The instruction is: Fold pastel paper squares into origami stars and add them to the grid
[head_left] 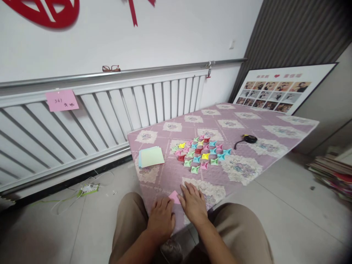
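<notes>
A small folded piece of pink paper (174, 197) lies near the front edge of the table, between my two hands. My left hand (161, 217) rests at its left side, palm down with the fingers laid forward, partly covering the paper's near edge. On the right, my right hand (194, 202) lies flat with the fingers stretched out, and its thumb side touches the paper. Beyond them, several small folded paper shapes (205, 156) in green, pink, blue, yellow and red stand in rows. A stack of coloured paper sheets (152, 157), pale green on top, sits left of the rows.
A black tape measure (249, 139) with a strap lies on the patterned tablecloth (170, 176). Behind the table runs a white radiator (154, 99), with glasses (111, 68) on the pipe above. A photo board (286, 90) leans at the right. A power strip (89, 189) lies on the floor.
</notes>
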Demonstrator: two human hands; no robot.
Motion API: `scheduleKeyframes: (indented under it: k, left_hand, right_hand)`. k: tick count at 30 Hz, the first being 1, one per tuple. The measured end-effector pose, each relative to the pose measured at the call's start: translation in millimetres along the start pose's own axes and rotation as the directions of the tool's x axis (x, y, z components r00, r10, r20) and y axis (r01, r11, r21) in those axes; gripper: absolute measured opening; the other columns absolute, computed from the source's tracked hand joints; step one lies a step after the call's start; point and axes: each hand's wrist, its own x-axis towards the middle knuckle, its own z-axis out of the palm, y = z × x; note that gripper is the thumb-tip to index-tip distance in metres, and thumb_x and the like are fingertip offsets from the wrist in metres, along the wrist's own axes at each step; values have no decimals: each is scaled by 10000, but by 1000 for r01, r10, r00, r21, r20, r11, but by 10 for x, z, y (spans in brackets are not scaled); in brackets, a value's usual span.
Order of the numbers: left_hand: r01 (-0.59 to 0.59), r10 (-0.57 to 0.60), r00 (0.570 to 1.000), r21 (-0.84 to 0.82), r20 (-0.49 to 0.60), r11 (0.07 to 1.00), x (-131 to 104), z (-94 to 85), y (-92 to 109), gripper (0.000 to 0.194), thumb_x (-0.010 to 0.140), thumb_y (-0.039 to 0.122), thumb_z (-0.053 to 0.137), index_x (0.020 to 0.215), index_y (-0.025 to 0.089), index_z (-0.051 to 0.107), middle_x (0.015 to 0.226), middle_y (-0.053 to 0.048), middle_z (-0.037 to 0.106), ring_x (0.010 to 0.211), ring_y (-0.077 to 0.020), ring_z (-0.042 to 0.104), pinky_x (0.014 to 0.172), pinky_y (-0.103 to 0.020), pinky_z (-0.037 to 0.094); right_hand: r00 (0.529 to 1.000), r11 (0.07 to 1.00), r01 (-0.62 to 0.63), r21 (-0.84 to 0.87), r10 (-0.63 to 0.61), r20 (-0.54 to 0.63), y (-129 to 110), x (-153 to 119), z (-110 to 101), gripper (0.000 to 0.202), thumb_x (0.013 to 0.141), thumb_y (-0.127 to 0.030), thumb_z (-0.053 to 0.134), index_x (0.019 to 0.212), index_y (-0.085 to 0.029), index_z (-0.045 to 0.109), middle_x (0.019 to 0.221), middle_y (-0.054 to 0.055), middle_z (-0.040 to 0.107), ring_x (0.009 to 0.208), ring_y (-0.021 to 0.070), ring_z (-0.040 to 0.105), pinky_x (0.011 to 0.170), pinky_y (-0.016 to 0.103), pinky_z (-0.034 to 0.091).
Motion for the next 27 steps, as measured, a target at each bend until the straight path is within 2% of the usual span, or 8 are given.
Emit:
scheduleKeyframes:
  k: [7,15,20,23,27]
  left_hand:
    - [-26,26,999,-13,27,1000,-2,-39,-6,433,866,289,469,1296,250,484,1271,-42,538,1164,-239,441,1028,-426,291]
    - [-30,27,998,54,48,998,-61,-9,-179,457,873,289,460,1326,231,469,1360,-40,494,1244,-253,399,1040,-428,308]
    - [-10,7,999,75,37,997,-77,30,-225,461,871,278,449,1328,225,475,1379,-36,486,1245,-269,414,1038,-452,321]
    - [16,-18,999,68,31,998,-73,52,-222,461,868,276,443,1323,211,483,1375,-45,491,1245,-272,416,1039,-460,324]
    - [31,-32,999,35,29,999,-73,45,-215,468,864,262,437,1326,205,482,1370,-52,493,1248,-269,409,1049,-454,315]
  right_hand:
    - [999,1000,23,4,-23,36,7,-1,-15,580,839,-542,472,1341,-251,463,1462,53,371,1352,276,264,1070,494,175]
    - [995,999,45,-10,-44,93,72,18,-11,533,843,-429,519,1348,-274,454,1481,33,343,1367,263,257,1075,490,199]
    - [987,996,89,31,-92,129,196,12,11,471,849,-353,519,1316,-296,487,1480,22,346,1368,248,270,1070,477,234]
    - [989,992,102,69,-109,101,338,-8,55,444,845,-333,521,1288,-302,512,1465,22,373,1356,251,299,1057,487,258]
    - [995,981,102,164,-104,2,489,-25,88,408,816,-308,534,1220,-273,571,1395,54,471,1315,276,364,1036,509,290]
